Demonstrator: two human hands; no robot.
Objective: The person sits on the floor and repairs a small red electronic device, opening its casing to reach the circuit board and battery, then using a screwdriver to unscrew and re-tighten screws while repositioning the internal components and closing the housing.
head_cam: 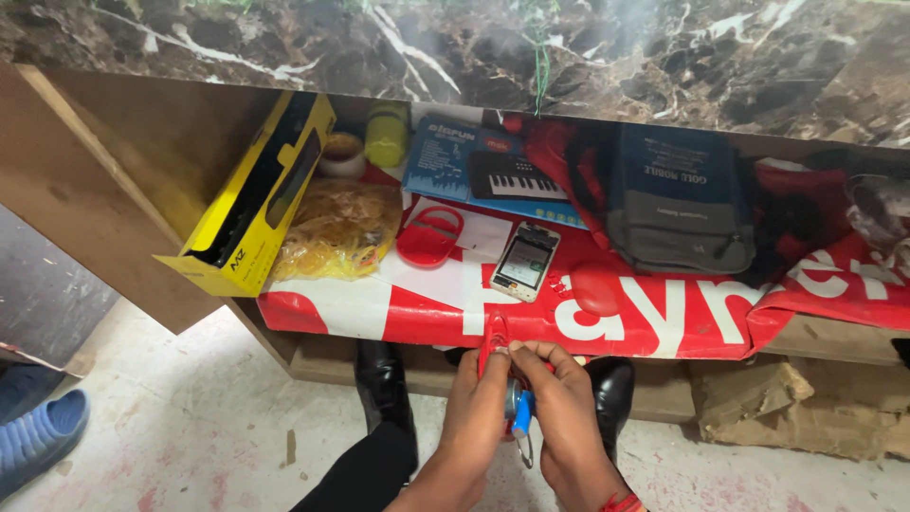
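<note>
Your left hand point(474, 403) and right hand point(564, 417) meet just below the front edge of the shelf point(114, 218), fingers curled tight. Both pinch a small red piece point(494, 346) that rises to the hanging edge of the red-and-white banner sheet point(664, 318) lining the shelf. Between your palms sits a blue-and-metal tool point(518, 417), its thin metal end pointing down; which hand actually grips it, you cannot tell from here.

On the sheet, near the front edge, lies a small phone-like device point(524, 261) with a red oval frame point(428, 237) just to its left. Toward the left end, a yellow box point(251, 204) leans against a bag of rubber bands point(336, 228). A toy keyboard box point(493, 171) rests at the back, with a grey backpack point(678, 204) to its right. Your black shoes point(384, 379) stand on the floor below.
</note>
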